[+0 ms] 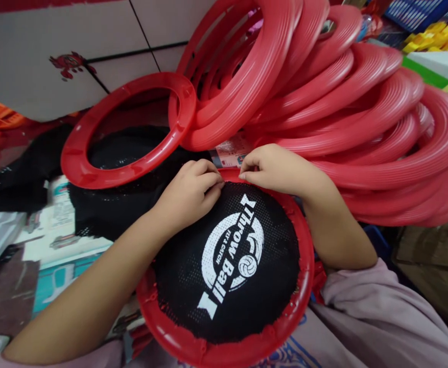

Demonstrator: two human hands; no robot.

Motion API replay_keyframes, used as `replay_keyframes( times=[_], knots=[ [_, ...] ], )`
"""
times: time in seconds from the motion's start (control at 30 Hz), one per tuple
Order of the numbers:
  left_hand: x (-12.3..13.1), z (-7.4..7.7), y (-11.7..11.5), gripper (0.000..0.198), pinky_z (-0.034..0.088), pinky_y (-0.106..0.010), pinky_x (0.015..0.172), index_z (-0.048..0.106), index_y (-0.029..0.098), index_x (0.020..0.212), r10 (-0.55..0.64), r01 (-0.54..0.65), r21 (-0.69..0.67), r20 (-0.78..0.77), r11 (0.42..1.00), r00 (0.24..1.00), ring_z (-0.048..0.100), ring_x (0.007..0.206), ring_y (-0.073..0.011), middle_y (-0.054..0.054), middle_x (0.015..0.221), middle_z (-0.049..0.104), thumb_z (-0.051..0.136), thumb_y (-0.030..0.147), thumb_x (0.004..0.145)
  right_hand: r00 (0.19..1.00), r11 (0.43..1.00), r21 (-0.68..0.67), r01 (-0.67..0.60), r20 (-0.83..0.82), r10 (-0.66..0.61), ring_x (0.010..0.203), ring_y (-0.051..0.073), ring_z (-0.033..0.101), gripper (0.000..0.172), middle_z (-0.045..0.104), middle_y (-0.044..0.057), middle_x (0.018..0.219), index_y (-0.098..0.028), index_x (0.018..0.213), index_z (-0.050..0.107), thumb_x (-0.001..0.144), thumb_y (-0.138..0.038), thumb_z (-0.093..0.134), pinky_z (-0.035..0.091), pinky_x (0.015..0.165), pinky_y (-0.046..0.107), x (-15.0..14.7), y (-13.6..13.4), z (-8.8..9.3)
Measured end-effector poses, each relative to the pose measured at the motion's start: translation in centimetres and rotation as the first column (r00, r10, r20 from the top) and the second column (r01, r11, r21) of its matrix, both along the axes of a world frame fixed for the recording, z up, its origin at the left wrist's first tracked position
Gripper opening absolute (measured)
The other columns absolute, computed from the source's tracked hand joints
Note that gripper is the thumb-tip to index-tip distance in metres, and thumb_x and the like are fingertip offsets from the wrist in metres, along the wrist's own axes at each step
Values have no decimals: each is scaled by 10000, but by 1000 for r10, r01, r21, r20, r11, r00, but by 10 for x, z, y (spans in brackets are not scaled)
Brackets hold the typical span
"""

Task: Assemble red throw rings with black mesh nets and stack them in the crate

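On my lap lies a red plastic ring (304,286) with a black mesh disc (181,291) across it, printed in white with "Throw Ball". The mesh edge meets the ring's inner rim all round. At the far side of the rim, my left hand (193,194) is closed, its fingertips pinching the mesh edge. Just to the right, my right hand (275,168) has thumb and fingers pinched together at the same rim. What exactly sits between the right fingertips is too small to make out.
A loose flat red ring (74,158) rests on black mesh pieces (97,214) at left. Many ribbed red rings (346,133) are piled behind and to the right. Printed sheets (61,240) lie at left; a cardboard box (430,250) stands at right.
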State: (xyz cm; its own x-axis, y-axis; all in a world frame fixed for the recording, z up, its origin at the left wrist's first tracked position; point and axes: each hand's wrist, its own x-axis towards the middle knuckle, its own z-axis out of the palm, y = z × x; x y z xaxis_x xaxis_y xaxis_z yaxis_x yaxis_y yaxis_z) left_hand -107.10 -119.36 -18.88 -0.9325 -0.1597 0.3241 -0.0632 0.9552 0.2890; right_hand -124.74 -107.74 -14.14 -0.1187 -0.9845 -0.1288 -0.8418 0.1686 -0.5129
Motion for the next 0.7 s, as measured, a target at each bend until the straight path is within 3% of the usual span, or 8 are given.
replay_keyframes(
  times=[0.23, 0.33, 0.7],
  knots=[
    [1, 0, 1, 263, 470, -390, 812, 712, 105, 862, 4, -4, -11, 33, 1000, 999, 581, 854, -222, -104, 929, 648, 480, 215, 920, 991, 977, 190, -97, -78, 113, 625, 107, 532, 130, 678, 18, 717, -149, 802, 745, 803, -217, 634, 344, 599, 235, 1, 1, 4],
    [1, -1, 1, 260, 469, -386, 808, 704, 115, 857, 12, -11, -12, 39, 1000, 999, 569, 846, -216, -97, 931, 647, 477, 222, 924, 984, 983, 149, -104, -127, 123, 658, 109, 536, 126, 677, 18, 752, -153, 793, 735, 790, -178, 610, 345, 618, 235, 2, 1, 4],
    [1, -2, 0, 219, 474, -370, 766, 696, 107, 843, -30, 28, -55, -32, 998, 999, 550, 812, -210, -97, 925, 654, 498, 174, 909, 992, 998, 53, 27, -128, -20, 559, 90, 449, 137, 595, 9, 631, -140, 686, 663, 752, -155, 544, 271, 533, 241, 4, 2, 3]
  ],
)
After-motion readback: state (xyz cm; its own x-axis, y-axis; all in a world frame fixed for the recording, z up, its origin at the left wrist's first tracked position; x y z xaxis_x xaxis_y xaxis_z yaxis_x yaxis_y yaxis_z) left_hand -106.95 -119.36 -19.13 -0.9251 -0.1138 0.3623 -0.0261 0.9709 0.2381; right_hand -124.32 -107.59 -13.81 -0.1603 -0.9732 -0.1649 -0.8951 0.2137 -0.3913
